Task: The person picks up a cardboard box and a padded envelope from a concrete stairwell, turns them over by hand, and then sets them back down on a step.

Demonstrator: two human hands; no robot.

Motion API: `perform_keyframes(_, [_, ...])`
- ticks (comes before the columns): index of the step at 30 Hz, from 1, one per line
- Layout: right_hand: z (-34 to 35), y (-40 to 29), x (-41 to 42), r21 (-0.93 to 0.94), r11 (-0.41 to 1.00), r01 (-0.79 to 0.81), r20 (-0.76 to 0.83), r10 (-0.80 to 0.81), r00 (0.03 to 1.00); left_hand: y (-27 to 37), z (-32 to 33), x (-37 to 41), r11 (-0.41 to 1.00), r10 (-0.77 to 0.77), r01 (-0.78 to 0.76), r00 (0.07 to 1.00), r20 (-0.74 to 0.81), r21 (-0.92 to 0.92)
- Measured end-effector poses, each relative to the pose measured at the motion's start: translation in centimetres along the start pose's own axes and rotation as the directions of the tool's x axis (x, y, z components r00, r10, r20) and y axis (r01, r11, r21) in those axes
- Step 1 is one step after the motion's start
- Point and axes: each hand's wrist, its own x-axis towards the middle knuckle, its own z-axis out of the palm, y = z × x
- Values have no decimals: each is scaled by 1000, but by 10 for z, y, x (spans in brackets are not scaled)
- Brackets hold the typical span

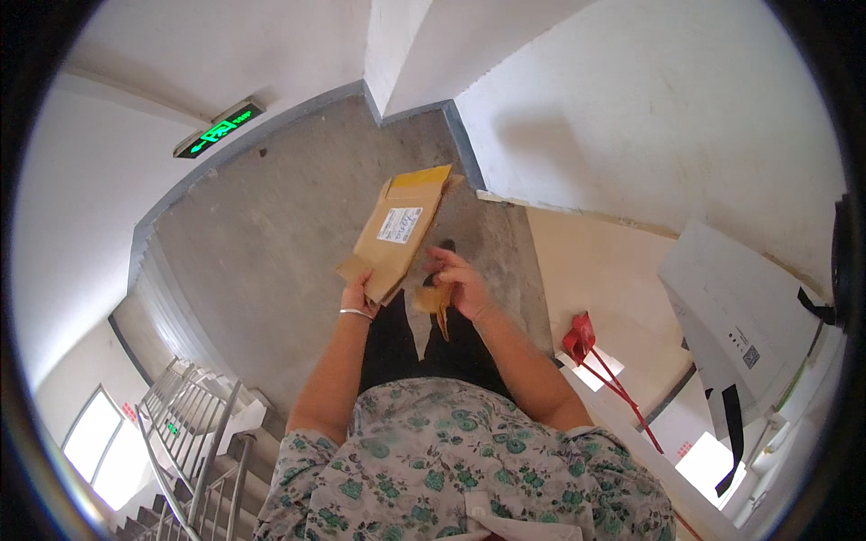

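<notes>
My left hand point(356, 297) grips the near corner of a flat brown cardboard parcel point(389, 257), its thumb on top. The parcel tilts away from me, with a yellow strip point(423, 177) across its far end. A white label point(399, 225) on the upper face bears print and handwriting. At the near left corner a small cardboard flap point(352, 268) sticks out. Just right of the parcel, my right hand point(462, 284) holds a crumpled, torn yellow-brown scrap point(434, 299) that dangles from it. Motion blurs this hand, and the scrap's material is unclear.
Bare concrete floor point(284, 196) lies before me, bordered by white walls. Metal stair railings point(193, 433) and steps are at lower left. A green exit sign point(218, 130) is on the left wall. To the right are a red long-handled object point(580, 338) and a large pale panel point(734, 304) with black straps.
</notes>
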Motion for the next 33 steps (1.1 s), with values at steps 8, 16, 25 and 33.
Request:
perform_keyframes(8, [12, -119, 20, 61, 982, 177, -136, -167, 977, 30, 127, -68, 981, 156, -138, 978, 136, -134])
perform_keyframes(16, [27, -270, 93, -453, 774, 443, 303, -333, 893, 47, 318, -41, 943, 194, -1, 813, 549, -332])
perform_keyframes(25, [7, -327, 86, -865, 289, 410, 389, -130, 912, 139, 370, -50, 850, 528, -505, 815, 240, -153])
perform_keyframes(33, [-38, -360, 103, -843, 150, 516, 450, -327, 831, 224, 381, -94, 748, 663, -616, 682, 308, -247])
